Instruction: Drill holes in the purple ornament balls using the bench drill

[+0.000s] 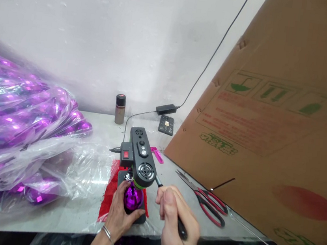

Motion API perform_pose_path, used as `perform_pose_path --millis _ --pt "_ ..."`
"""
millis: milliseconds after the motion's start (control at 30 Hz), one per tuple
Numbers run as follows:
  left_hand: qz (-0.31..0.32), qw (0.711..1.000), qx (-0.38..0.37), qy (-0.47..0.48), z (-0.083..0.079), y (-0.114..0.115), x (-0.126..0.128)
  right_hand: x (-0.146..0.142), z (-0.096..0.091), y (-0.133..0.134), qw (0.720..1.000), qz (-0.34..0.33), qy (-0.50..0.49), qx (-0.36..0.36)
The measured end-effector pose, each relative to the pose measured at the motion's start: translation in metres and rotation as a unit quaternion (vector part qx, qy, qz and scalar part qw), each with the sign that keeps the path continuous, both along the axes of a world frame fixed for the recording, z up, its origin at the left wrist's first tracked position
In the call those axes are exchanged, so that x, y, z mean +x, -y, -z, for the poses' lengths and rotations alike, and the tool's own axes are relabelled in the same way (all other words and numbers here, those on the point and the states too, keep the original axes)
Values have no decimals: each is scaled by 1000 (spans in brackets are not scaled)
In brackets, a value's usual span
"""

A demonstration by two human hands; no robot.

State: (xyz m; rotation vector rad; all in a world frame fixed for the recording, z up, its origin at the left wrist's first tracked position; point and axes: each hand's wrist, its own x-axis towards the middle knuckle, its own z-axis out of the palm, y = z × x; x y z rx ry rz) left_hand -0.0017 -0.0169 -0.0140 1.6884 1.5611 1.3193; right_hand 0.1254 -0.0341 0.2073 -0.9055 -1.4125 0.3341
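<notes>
A shiny purple faceted ball point(133, 199) sits under the head of a small black bench machine point(141, 155) with a red switch. My left hand point(120, 208) wraps around the ball from the left, thumb in front, a silver bangle on its wrist. The machine's lever handle point(182, 229), black with a metal rod, points down to the right. My right hand point(179, 224) is closed around that lever. A red cloth point(108, 195) lies beneath the machine's base. The ball's far side is hidden by the machine head.
Bagged purple balls point(17, 120) fill the left of the table. A large cardboard box point(272, 112) leans at right, with red-handled scissors point(207, 201) before it. Behind stand a dark-capped bottle point(120, 109), a power adapter point(166, 109) and a small black card point(166, 125). Pink strip point(158, 155).
</notes>
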Motion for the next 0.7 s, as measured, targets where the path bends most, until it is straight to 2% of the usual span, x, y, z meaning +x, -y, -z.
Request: perform_pose_path --millis 100,267,367,700 --pt "-9 1000 20 3 2 -3 2 1 13 1 1000 -1 2 23" --pt "-19 999 35 9 5 -3 4 3 54 3 999 9 -13 52" --pt "-22 999 25 12 5 -3 4 3 71 2 997 7 -37 61" --pt "-34 999 31 3 5 -3 7 -6 77 -1 994 30 -77 66"
